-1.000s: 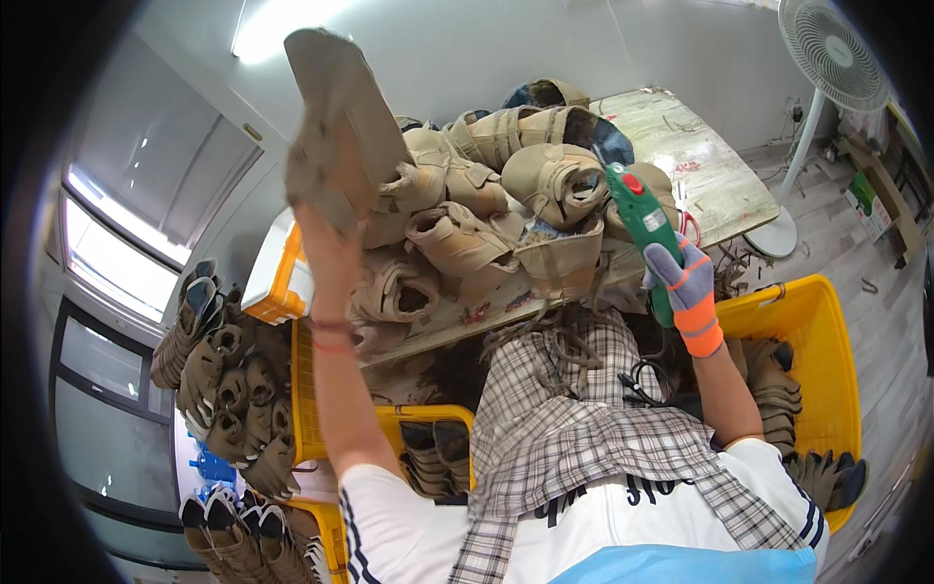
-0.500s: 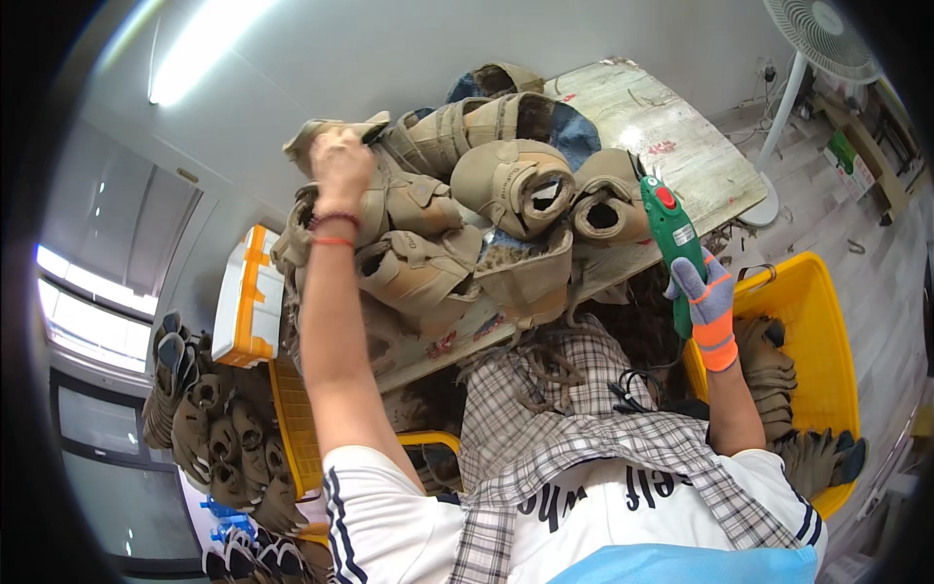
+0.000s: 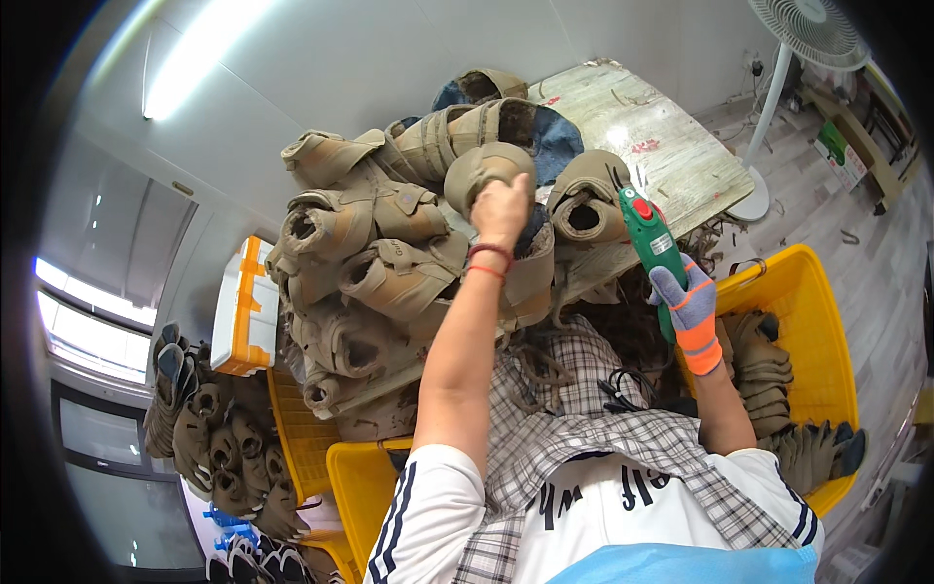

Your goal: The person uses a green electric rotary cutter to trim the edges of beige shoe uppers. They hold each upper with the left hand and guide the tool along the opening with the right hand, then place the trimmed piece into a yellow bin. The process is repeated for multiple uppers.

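My bare left hand (image 3: 501, 212) is closed on the edge of a tan shoe upper (image 3: 480, 167) in the middle of the pile. Its fingers partly hide the upper's opening. My right hand (image 3: 687, 304), in a grey and orange glove, grips a green power tool (image 3: 650, 234) with a red button and thin prongs at its tip. The tool points up and away, its tip beside another rolled tan upper (image 3: 590, 200) with a fleecy lining. More tan uppers (image 3: 404, 273) are heaped to the left of my left hand.
The uppers lie on a worn wooden table (image 3: 662, 127). A yellow crate (image 3: 812, 321) with stacked uppers stands at right, another yellow crate (image 3: 355, 477) at lower left. A white and orange box (image 3: 243, 307) is left of the table. A fan (image 3: 778, 97) stands at far right.
My left hand has left the upper at the pile's far left and moved right onto the middle one. The right hand still holds the green tool, slightly shifted in view.
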{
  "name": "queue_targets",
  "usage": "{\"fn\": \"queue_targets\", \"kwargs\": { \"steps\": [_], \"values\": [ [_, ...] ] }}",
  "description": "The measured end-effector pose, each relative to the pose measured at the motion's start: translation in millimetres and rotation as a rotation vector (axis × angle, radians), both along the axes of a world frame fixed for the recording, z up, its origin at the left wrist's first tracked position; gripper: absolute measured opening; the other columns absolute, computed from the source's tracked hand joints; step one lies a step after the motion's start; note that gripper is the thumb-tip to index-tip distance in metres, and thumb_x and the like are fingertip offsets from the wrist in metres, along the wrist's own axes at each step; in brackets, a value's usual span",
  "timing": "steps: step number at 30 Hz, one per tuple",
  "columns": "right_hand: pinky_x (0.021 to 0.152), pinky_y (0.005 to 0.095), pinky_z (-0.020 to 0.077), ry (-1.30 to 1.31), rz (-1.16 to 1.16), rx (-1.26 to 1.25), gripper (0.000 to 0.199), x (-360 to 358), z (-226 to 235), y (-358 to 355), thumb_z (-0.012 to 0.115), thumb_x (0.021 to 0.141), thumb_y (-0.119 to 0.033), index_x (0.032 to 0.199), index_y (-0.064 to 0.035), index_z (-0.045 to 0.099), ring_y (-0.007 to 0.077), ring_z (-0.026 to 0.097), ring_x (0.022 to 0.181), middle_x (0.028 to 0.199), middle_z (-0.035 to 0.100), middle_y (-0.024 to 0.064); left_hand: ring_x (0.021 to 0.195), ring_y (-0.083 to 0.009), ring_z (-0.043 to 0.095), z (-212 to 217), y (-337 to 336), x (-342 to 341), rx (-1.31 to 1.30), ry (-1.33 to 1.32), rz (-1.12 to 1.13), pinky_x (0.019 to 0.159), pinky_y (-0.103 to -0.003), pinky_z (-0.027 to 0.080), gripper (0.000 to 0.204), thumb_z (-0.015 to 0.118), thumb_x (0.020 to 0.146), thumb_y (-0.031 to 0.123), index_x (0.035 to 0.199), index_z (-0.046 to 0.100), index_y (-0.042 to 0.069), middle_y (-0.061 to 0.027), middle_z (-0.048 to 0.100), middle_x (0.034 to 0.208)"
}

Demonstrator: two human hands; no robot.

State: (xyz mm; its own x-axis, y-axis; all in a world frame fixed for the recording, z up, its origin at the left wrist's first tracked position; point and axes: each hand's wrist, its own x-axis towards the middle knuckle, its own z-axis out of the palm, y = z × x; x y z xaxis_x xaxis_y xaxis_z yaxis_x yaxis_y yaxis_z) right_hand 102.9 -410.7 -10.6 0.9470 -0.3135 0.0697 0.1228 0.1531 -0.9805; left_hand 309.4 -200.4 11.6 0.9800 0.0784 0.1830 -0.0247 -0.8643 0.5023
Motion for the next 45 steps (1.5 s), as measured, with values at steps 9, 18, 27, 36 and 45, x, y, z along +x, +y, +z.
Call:
{"fn": "queue_targets", "kwargs": {
  "steps": [9, 18, 27, 36, 45],
  "values": [
    [0.06, 0.0286, 0.0499, -0.378, -0.09, -0.665, 0.051, -9, 31, 12, 0.081, 0.067, -0.03, 0.107, -0.0039, 0.062, 0.0182, 0.063, 0.066, 0.08, 0.067, 0.009, 0.108, -0.0289, 0.057, 130, 149, -133, -1.76, 0.011, -0.371, 0.093, -0.045, 0.047, 0.033, 0.052, 0.09, 0.015, 0.119, 0.053, 0.0, -0.0148, 0.059, 0.117],
    [0.061, 0.0335, 0.0492, -0.827, -0.175, -1.127, 0.064, -23, 50, 32, 0.084, 0.058, -0.039, 0.107, -0.0053, 0.062, 0.0256, 0.061, 0.064, 0.075, 0.063, 0.0086, 0.111, -0.0334, 0.055, 116, 207, -175, -2.004, 0.159, -0.287, 0.097, -0.045, 0.045, 0.034, 0.042, 0.095, 0.018, 0.118, 0.051, -0.005, -0.0213, 0.056, 0.121],
    [0.055, 0.0326, 0.0459, -0.897, -0.131, -1.162, 0.064, -35, 63, 40, 0.084, 0.056, -0.041, 0.106, -0.0058, 0.062, 0.0238, 0.056, 0.057, 0.07, 0.06, 0.0069, 0.11, -0.0341, 0.056, 102, 214, -189, -2.108, 0.168, -0.379, 0.096, -0.048, 0.046, 0.033, 0.037, 0.096, 0.014, 0.12, 0.047, -0.006, -0.0237, 0.057, 0.118],
    [0.055, 0.0318, 0.0437, -0.913, -0.142, -1.134, 0.063, -36, 65, 47, 0.083, 0.056, -0.044, 0.104, -0.0069, 0.063, 0.0225, 0.054, 0.055, 0.065, 0.058, 0.0057, 0.104, -0.033, 0.059, 102, 192, -190, -2.146, 0.258, -0.316, 0.093, -0.044, 0.048, 0.031, 0.044, 0.094, 0.016, 0.111, 0.054, -0.007, -0.0212, 0.06, 0.113],
    [0.053, 0.0324, 0.044, -0.902, -0.131, -1.132, 0.062, -37, 69, 46, 0.083, 0.057, -0.045, 0.102, -0.0076, 0.063, 0.0242, 0.056, 0.056, 0.067, 0.06, 0.0069, 0.109, -0.0331, 0.057, 108, 170, -190, -2.099, 0.153, -0.299, 0.094, -0.047, 0.047, 0.031, 0.041, 0.095, 0.016, 0.117, 0.053, -0.004, -0.0201, 0.059, 0.117]
  ]
}}
